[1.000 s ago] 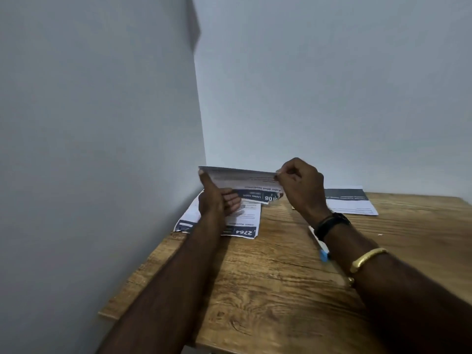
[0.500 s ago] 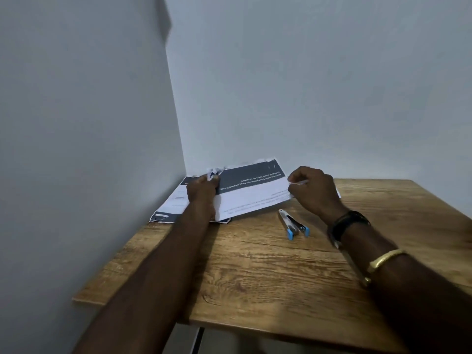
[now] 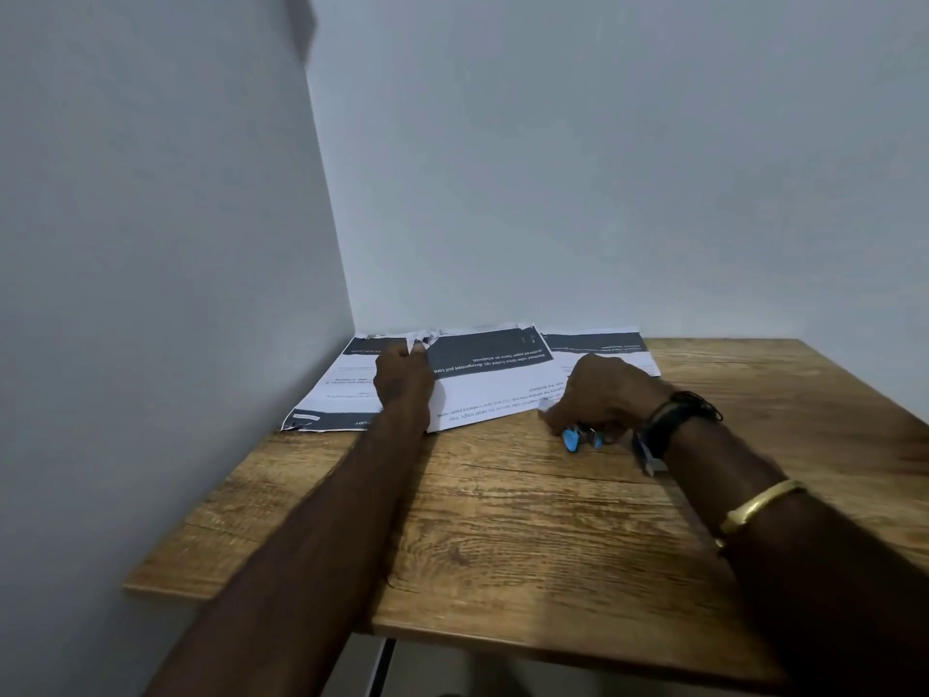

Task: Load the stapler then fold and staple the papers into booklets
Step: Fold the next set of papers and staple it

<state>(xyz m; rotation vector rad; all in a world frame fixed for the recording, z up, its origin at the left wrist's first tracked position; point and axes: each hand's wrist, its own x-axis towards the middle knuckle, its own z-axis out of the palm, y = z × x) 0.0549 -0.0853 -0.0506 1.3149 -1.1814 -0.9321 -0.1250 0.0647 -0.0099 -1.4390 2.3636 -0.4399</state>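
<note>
A printed paper (image 3: 495,382) with a dark header band lies at the back left of the wooden table (image 3: 502,525), on top of other printed sheets (image 3: 334,397). My left hand (image 3: 402,382) pinches its crumpled far-left edge. My right hand (image 3: 606,394) has come down just off the paper's near right corner, fingers curled over the small blue stapler (image 3: 573,439). Only the stapler's blue ends show beneath the hand.
Another printed sheet (image 3: 598,344) lies flat at the back, behind my right hand. Grey walls meet in a corner right behind the papers and close off the table's left and far sides. I wear a black wristband and a gold bangle on my right arm.
The paper held up a second ago has been laid down on the stack. My right hand has left the paper's right edge and closed over the stapler. The view has tilted.
</note>
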